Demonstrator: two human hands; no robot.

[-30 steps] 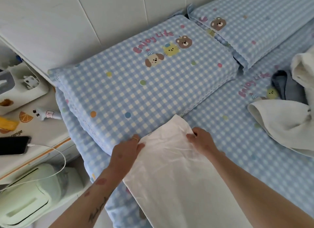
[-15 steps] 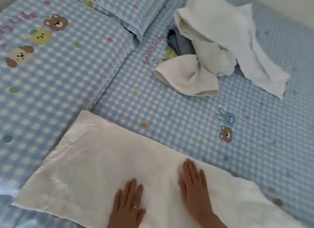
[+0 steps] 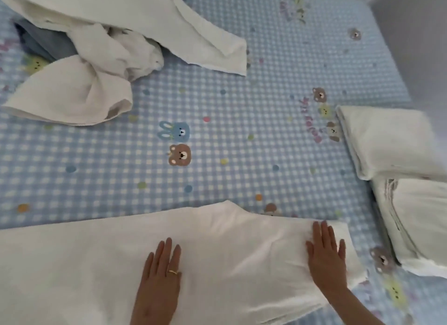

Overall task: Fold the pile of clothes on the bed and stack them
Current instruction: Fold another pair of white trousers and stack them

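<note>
both hands flat on the long white cloth laid out across the near edge of the bed (image 3: 96,264). left hand (image 3: 159,278), gold ring on it, presses mid-cloth; right hand (image 3: 326,259) presses near the cloth's right end. fingers straight on both, nothing pinched or held, just palms down on fabric.

step looks like smoothing before the next fold. to do it well: sweep palms outward from the middle toward the ends so creases run off the edge instead of bunching. there's a visible ridge of wrinkles between the two hands, work that out first. the far edge has a bump where it steps up near the middle, so square the edges before folding or the fold will come out skewed. cloth looks thin and limp, so light pressure; heavy drag will pull the whole piece along the sheet.

remaining work: unfolded heap of white towels with a grey-blue garment under it (image 3: 101,48), far left, well apart from the hands. two folded white pieces (image 3: 387,140) sit at the right edge, one near the other, so the stack goes there by my read.

surface is a soft blue-and-white gingham bed sheet with cartoon bears and rabbits (image 3: 217,131), slightly springy, no firm backing for creasing. a pale wall or panel (image 3: 411,34) closes off the far right corner.
</note>
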